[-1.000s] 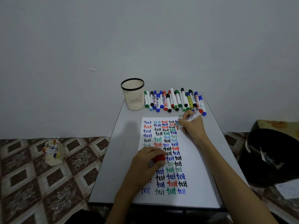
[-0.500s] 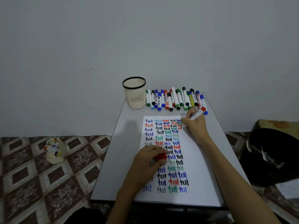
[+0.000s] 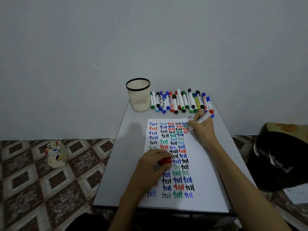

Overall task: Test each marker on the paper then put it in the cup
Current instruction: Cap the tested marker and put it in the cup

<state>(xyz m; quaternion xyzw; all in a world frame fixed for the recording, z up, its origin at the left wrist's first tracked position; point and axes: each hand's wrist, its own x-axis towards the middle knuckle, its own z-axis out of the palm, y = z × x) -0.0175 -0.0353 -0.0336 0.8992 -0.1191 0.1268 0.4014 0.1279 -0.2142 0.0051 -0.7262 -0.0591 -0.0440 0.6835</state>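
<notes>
A white sheet of paper [image 3: 205,177] covered with rows of the word "test" in several colours lies on the small grey table [image 3: 128,147]. My right hand [image 3: 202,129] grips a white marker [image 3: 203,118], its tip down at the sheet's upper right where a red word is partly written. My left hand [image 3: 150,170] rests on the sheet and holds a red marker cap [image 3: 165,160]. A cream cup with a black rim [image 3: 138,95] stands at the table's far left. A row of several capped markers [image 3: 180,101] lies to its right.
The table stands against a grey wall. On the patterned floor to the left sits a small cream box [image 3: 55,154] with more markers. A black bag [image 3: 280,160] lies on the right beside the table. White paper [image 3: 298,194] lies under it.
My right hand has shifted slightly while writing at the top right of the sheet, and more red letters show there. My left hand stays put with the cap.
</notes>
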